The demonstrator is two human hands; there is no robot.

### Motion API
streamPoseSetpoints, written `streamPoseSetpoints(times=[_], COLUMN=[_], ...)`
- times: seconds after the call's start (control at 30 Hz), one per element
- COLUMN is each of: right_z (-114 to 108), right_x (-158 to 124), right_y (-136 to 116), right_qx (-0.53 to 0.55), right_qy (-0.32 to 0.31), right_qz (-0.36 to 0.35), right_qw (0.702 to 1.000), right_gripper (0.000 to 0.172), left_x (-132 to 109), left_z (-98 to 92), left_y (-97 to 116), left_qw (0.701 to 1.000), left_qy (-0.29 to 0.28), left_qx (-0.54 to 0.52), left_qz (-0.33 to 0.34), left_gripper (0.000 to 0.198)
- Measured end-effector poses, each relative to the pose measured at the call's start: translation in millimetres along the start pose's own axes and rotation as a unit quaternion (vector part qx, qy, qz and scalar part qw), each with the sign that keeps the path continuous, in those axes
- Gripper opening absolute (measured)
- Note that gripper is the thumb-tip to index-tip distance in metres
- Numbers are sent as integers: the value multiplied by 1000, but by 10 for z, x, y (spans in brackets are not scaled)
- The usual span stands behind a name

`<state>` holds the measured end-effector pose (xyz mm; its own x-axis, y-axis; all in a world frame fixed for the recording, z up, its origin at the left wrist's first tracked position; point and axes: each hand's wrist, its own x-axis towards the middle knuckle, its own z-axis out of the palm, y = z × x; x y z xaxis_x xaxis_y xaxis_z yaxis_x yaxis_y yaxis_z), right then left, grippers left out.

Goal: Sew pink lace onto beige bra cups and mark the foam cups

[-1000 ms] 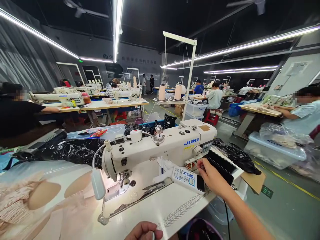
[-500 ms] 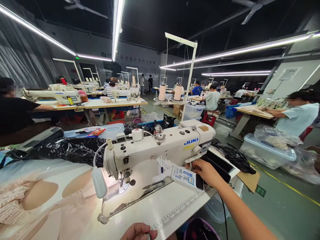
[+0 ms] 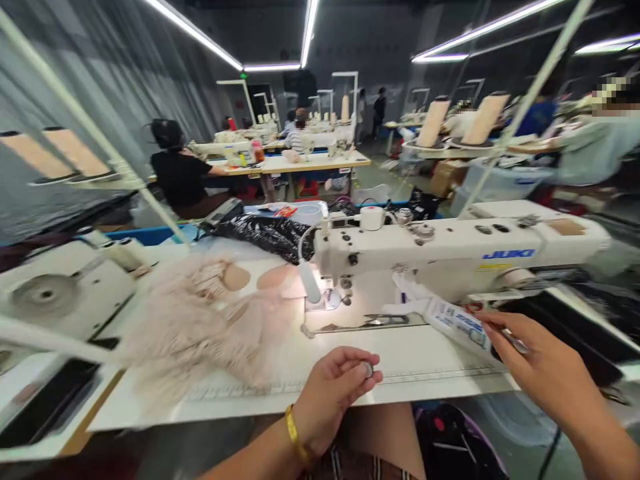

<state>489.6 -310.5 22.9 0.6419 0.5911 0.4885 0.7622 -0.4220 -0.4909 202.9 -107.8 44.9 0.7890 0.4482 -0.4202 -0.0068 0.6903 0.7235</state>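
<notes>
My left hand [image 3: 337, 387], with a yellow bracelet at the wrist, is closed in front of the table edge. Its fingertips pinch a small round silver metal piece [image 3: 368, 369] that looks like a bobbin. Beside the white packet [image 3: 457, 323], my right hand [image 3: 540, 360] is closed around a thin, shiny metal thing [image 3: 516, 341], blurred and partly hidden by the fingers. A white JUKI sewing machine [image 3: 450, 250] stands behind both hands, its lamp lighting the needle area. Dark thread snips [image 3: 385, 320] lie on the machine bed.
Beige lace and mesh fabric [image 3: 215, 333] is heaped on the left of the table. Another machine [image 3: 60, 287] stands farther left. Black plastic bags [image 3: 265, 230] lie behind. A dark container [image 3: 455, 440] sits below the table edge. A co-worker in black [image 3: 175, 167] sits beyond.
The view has swung left, bringing the fabric heap and a second machine in. My left hand has come up fully into view. My right hand has drawn back from the machine's right end, now holding a metal thing.
</notes>
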Motion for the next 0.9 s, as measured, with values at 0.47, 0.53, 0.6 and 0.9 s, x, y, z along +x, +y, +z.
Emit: streamPoseSetpoints(times=[0.47, 0.53, 0.6, 0.9], right_z=[753, 801, 839, 1039], right_x=[-590, -625, -655, -801], right_y=[-1887, -1962, -2041, -2295], right_qx=[319, 314, 308, 193], right_qy=[-229, -220, -201, -115], right_qz=[-88, -109, -139, -236], right_qw=[916, 917, 919, 945], right_gripper=[12, 15, 19, 15], left_x=[-300, -316, -323, -405], left_z=[-518, -629, -736, -944], left_y=[-58, -97, -142, -248], left_qw=[996, 992, 988, 972], left_qy=[20, 13, 12, 43], left_qx=[-37, -15, 10, 95], left_qz=[83, 124, 151, 208], left_gripper=[49, 44, 40, 36])
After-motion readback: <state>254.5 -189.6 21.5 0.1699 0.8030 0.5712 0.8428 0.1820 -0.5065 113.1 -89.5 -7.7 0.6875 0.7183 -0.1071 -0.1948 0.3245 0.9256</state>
